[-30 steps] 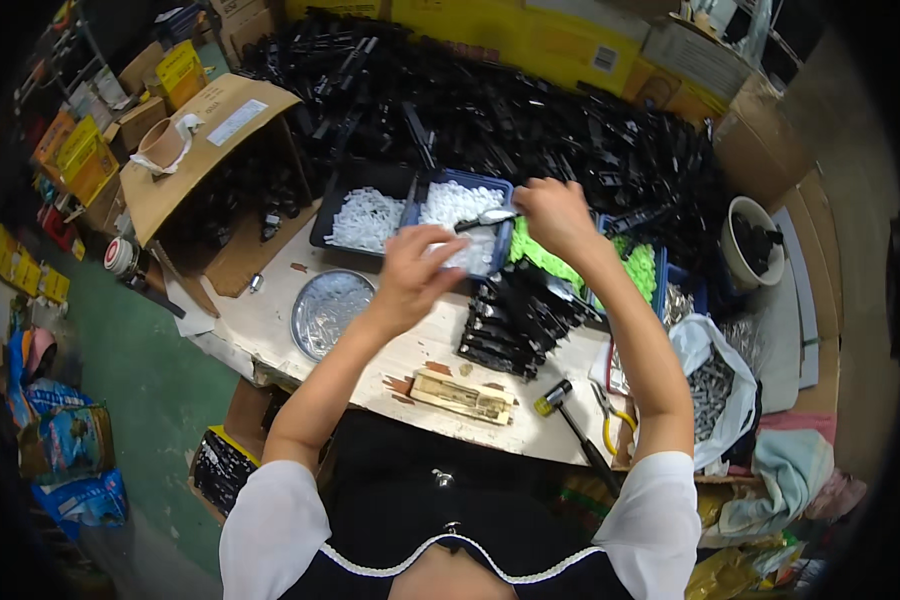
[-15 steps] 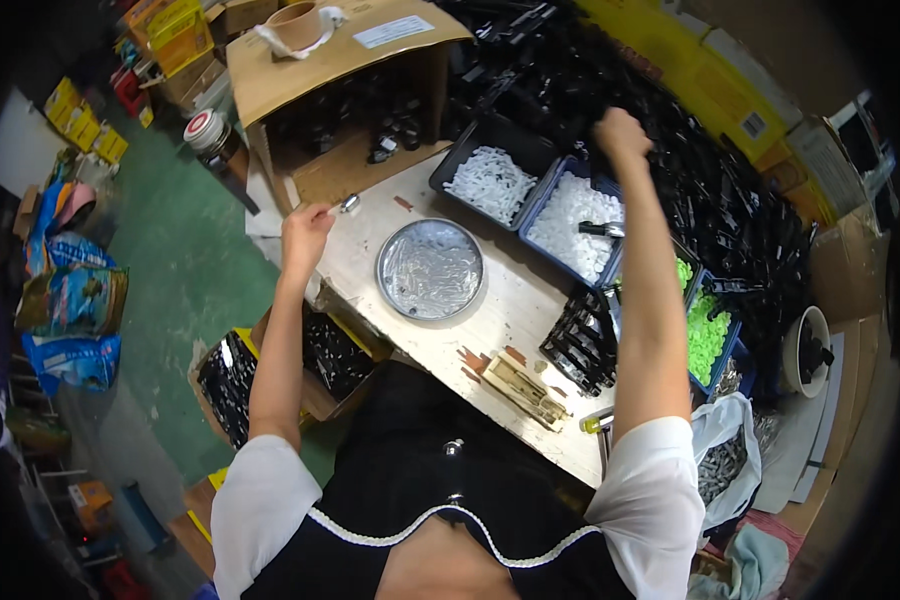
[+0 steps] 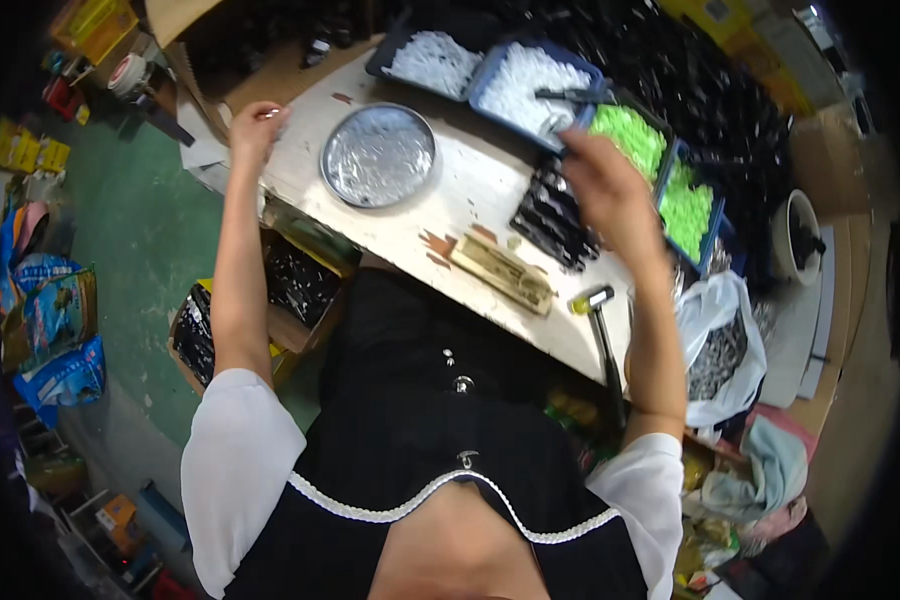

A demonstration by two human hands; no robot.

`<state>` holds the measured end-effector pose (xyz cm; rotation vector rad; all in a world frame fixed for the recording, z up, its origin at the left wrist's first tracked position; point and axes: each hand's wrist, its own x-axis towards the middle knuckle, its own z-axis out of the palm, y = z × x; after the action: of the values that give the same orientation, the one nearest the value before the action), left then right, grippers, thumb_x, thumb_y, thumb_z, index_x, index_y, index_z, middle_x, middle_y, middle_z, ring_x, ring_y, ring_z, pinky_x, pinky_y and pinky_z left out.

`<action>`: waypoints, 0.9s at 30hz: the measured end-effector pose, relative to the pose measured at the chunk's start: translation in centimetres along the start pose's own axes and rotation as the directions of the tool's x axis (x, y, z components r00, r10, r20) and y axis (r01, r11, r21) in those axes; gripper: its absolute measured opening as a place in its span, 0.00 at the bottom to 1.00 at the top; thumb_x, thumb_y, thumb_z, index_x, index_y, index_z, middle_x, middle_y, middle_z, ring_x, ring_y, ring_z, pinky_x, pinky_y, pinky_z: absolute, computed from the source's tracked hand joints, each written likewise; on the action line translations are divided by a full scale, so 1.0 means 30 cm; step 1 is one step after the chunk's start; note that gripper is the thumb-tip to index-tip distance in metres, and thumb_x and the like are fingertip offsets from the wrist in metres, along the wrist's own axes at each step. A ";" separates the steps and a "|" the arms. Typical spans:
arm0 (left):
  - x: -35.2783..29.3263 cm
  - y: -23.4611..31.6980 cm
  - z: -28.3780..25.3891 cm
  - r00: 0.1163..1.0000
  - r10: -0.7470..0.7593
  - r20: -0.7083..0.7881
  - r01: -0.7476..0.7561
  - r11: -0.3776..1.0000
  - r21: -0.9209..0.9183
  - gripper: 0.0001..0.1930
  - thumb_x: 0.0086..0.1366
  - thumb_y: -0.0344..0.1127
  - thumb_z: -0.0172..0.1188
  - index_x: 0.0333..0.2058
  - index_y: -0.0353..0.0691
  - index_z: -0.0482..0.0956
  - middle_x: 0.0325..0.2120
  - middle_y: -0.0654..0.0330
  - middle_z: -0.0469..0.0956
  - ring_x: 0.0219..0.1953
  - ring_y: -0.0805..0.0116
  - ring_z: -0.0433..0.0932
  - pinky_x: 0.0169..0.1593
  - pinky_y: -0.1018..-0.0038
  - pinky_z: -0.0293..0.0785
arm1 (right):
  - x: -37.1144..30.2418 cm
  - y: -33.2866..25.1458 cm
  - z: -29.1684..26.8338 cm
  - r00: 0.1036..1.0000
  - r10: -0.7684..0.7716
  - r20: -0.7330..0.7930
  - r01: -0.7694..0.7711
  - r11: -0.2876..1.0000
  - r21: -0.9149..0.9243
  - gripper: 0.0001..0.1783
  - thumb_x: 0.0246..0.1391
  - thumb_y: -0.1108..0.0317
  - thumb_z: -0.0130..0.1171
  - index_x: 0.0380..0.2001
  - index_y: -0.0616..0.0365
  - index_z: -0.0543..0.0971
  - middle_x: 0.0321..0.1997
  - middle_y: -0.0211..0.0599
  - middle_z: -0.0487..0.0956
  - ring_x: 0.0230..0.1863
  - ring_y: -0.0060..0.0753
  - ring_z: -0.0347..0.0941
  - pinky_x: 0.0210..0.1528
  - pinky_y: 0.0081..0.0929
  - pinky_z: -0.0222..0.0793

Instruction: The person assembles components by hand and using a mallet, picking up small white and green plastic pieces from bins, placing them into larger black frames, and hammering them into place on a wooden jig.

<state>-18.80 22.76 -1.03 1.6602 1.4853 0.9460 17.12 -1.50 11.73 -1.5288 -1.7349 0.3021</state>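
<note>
Your left hand (image 3: 257,128) was stretched far out to the left corner of the pale wooden bench (image 3: 470,215), its fingers curled narrowly around something small which I cannot identify, just beside the round shallow metal dish of small silvery parts (image 3: 378,155). Your right hand (image 3: 602,180) hovered, half-closed with the fingers bent, over the stack of black plastic parts (image 3: 550,215) near the blue tray of white pieces (image 3: 526,80); whether it held anything I cannot tell. With both arms spread so widely, I think your left elbow could have bumped the dish and spilled the parts.
</note>
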 end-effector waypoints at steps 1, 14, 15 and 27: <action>-0.048 0.041 -0.017 0.998 -0.067 -0.001 0.065 0.974 -0.216 0.10 0.52 0.31 0.63 0.32 0.32 0.77 0.19 0.61 0.74 0.19 0.75 0.71 0.22 0.79 0.67 | -0.091 -0.024 0.080 0.993 -0.118 -0.030 0.105 0.953 -0.283 0.21 0.41 0.81 0.51 0.43 0.54 0.74 0.40 0.38 0.73 0.38 0.38 0.70 0.38 0.30 0.68; -0.542 0.392 0.280 0.803 -0.002 0.596 0.482 0.591 -0.648 0.09 0.55 0.26 0.59 0.34 0.29 0.76 0.25 0.58 0.76 0.20 0.74 0.73 0.21 0.81 0.71 | -0.458 -0.036 0.423 0.991 0.126 0.048 -0.069 0.778 -0.625 0.27 0.53 0.63 0.47 0.54 0.66 0.61 0.63 0.45 0.57 0.62 0.43 0.54 0.59 0.50 0.46; -0.556 0.387 0.309 0.798 0.002 0.602 0.484 0.593 -0.644 0.09 0.55 0.26 0.59 0.34 0.29 0.76 0.25 0.58 0.76 0.20 0.74 0.73 0.21 0.81 0.71 | -0.457 -0.039 0.422 0.993 0.116 0.039 -0.071 0.808 -0.585 0.26 0.53 0.65 0.47 0.54 0.66 0.62 0.62 0.45 0.57 0.61 0.43 0.55 0.59 0.50 0.46; -0.682 0.438 0.504 0.805 0.298 0.513 -0.344 0.939 -0.005 0.08 0.45 0.31 0.61 0.26 0.37 0.81 0.23 0.52 0.73 0.26 0.60 0.74 0.33 0.72 0.70 | -0.523 0.020 0.283 0.929 0.133 -0.345 -0.223 0.946 -0.235 0.15 0.45 0.75 0.55 0.39 0.63 0.71 0.46 0.40 0.70 0.45 0.42 0.64 0.47 0.37 0.56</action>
<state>-0.77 0.71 1.84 2.0731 0.9125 0.5400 11.20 -13.13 -0.46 -1.8241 -1.4189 -0.1028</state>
